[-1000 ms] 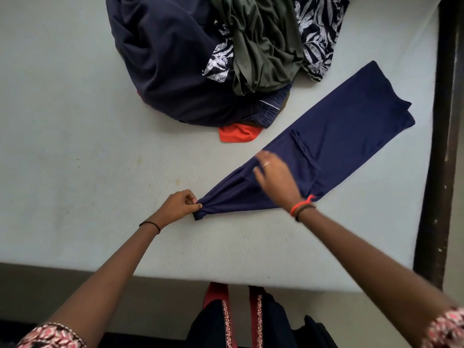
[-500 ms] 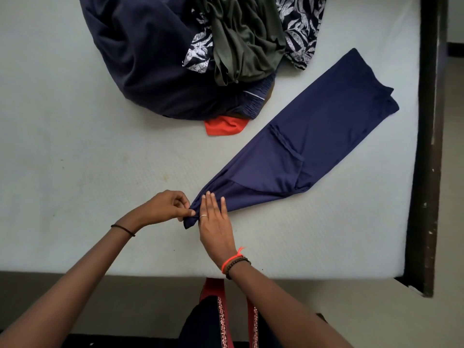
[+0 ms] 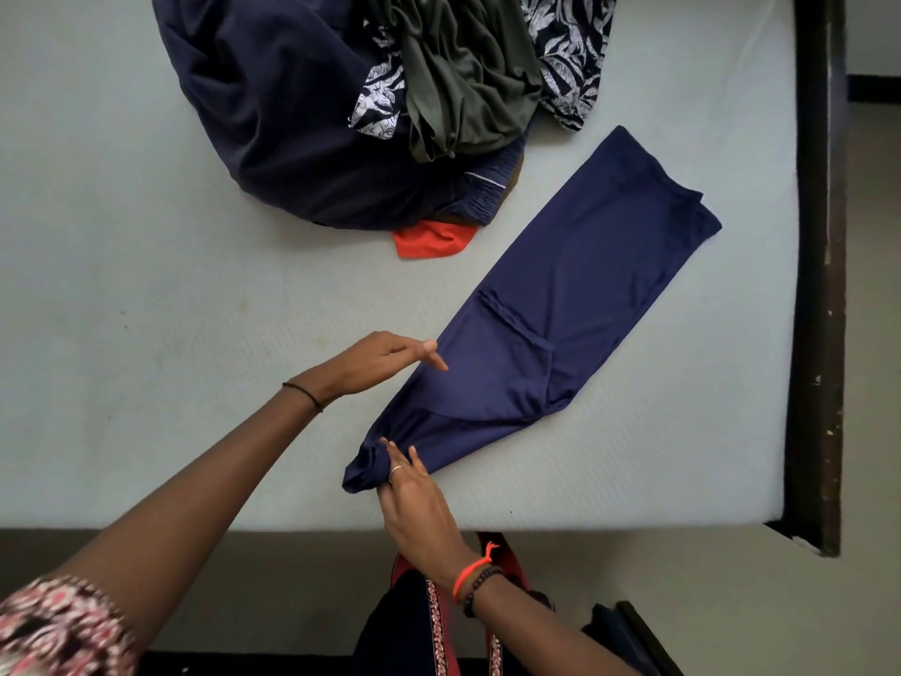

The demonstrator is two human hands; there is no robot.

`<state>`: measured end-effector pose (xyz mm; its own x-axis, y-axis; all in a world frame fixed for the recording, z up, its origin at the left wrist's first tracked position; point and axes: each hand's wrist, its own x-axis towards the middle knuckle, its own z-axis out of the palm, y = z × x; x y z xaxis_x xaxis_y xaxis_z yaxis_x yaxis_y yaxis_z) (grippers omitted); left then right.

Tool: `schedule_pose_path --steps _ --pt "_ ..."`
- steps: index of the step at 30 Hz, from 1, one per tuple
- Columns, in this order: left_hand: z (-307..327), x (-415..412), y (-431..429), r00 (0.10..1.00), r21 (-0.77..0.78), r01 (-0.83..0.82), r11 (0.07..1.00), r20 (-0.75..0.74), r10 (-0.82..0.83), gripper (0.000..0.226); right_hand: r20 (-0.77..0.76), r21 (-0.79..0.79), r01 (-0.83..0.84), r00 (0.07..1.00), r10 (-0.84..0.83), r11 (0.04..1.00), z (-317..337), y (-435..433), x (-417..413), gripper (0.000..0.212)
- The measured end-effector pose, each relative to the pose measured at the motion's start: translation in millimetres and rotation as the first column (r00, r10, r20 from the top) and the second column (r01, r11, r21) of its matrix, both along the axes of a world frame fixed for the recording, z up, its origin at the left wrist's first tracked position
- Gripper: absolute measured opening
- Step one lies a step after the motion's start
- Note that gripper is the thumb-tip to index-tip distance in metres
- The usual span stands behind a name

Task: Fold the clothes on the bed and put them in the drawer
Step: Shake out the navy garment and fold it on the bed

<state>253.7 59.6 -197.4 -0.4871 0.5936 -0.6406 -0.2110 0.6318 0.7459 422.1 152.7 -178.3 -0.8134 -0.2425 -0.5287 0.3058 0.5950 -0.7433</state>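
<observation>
- On the near right part of the pale mattress (image 3: pixel 146 295), the navy trousers (image 3: pixel 575 304) lie flat and slantwise. Their narrow, bunched end is close to the bed's near edge and their wide end reaches out toward the dark bed frame (image 3: pixel 819 285).
- The left hand (image 3: pixel 380 358) is spread with straight fingers, its tips at the garment's left border about midway along; it grips nothing.
- The right hand (image 3: pixel 419 500) lies on the bunched narrow end, fingers fairly straight on the cloth. The thumb is hidden, so I cannot tell whether it pinches the hem or merely presses.
- Farther up the bed, apart from both hands, sits the unfolded heap (image 3: pixel 292 114) of dark, olive, printed and orange clothes; no drawer shows.
- As I judge it, the cloth is thin, light and limp, probably a little slick — it will sag and slide rather than keep a crease, so it wants smoothing flat before each fold.
- The best holds would be the doubled hems at the narrow end and the corners of the wide end, pinching both layers together so they do not shear apart — with a flat palm at the fold line to steady it.
</observation>
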Motion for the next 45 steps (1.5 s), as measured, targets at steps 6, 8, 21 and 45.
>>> schedule_pose_path --steps 6,8,21,45 --pt "-28.7 11.7 5.3 0.992 -0.196 0.004 0.981 0.122 0.02 0.068 0.26 -0.173 0.31 0.93 -0.26 0.935 16.0 54.3 -45.1 0.029" --pt "-32.1 17.2 5.7 0.989 -0.264 -0.063 0.962 0.114 0.096 0.068 0.342 -0.134 0.462 0.852 -0.397 0.877 8.0 85.0 -72.3 0.04" --pt "-64.5 28.4 3.7 0.988 -0.225 -0.138 0.965 -0.101 0.118 0.032 0.34 0.108 0.589 0.735 -0.586 0.801 -71.7 158.3 -146.5 0.013" --pt "-51.4 -18.1 69.5 0.332 -0.449 0.628 0.635 -0.584 -0.741 0.079 -0.115 0.697 -0.038 0.98 0.164 0.716 -101.2 59.6 -31.1 0.056"
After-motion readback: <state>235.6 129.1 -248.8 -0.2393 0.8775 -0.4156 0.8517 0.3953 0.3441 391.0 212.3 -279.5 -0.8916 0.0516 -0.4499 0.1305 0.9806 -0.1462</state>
